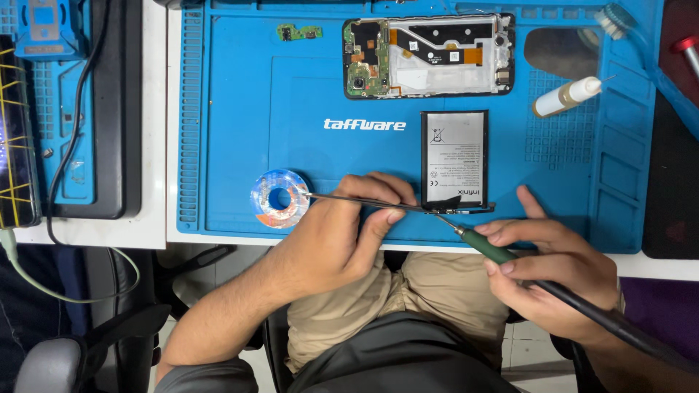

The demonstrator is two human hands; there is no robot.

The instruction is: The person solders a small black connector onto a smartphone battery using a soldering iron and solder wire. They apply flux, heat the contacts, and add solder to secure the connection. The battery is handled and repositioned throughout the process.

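My left hand (342, 233) is pinched shut on thin tweezers (364, 201), whose tips reach right to the bottom edge of the battery (454, 158). My thumb and fingers cover the middle of the tweezers; their back end points toward the solder reel (279, 198), and whether it touches the reel I cannot tell. My right hand (557, 273) is closed around the green grip of the iron (489, 248), its tip meeting the small strip at the battery's foot (466, 209). What lies exactly under the two tips is too small and dark to make out.

The battery lies flat on the blue mat (240, 145), near its front edge. Behind it sits the opened phone (429, 57), its top edge cut off by the frame. A small board (298, 32) lies to its left. A white bottle (568, 96) lies tilted to the right; a brush (615, 20) and a red tool (688, 51) are cut off at the corner. The iron's cord runs out of the frame at lower right.
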